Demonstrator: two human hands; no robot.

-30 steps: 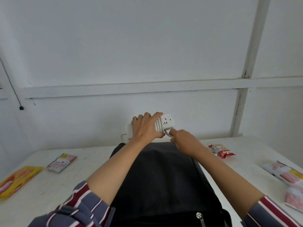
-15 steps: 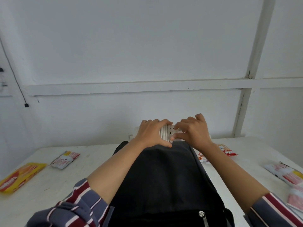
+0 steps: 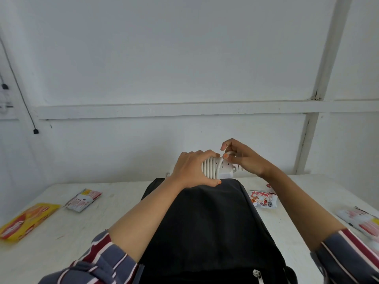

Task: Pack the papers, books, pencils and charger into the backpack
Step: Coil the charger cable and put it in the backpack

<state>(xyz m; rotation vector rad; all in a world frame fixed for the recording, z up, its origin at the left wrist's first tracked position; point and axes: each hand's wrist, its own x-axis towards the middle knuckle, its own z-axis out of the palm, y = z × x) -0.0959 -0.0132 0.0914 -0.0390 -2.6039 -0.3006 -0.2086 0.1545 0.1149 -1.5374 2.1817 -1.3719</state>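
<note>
Black backpack [image 3: 209, 222] lies flat on the white bench [image 3: 106, 226], running from the person's body twd the wall, zip pull [image 3: 256, 273] at its near end. Over the backpack's far end the L hand [image 3: 191, 169] holds the charger [image 3: 225, 172], a white power-strip type block w/ its cord [image 3: 209, 168] wound round it in several turns. The L grip is clamped round block & coils, thumb underneath close to the backpack fabric, fingers over the top. R hand [image 3: 244, 158], just right of the charger, has its grip pinched on the loose end of the cord, thumb & forefinger together, other fingers loosely curled. Can't tell whether the charger touches the backpack. Left of the backpack, well apart: a pink-white packet [image 3: 84, 199] and, further left, a yellow packet [image 3: 26, 221]. Just right of the backpack's far half: a red-white snack packet [image 3: 263, 198]. Further right, at the bench edge, more packets [image 3: 361, 222], blurred. Both forearms bare, striped sleeves [image 3: 106, 261] either side of the backpack's near end.
</note>
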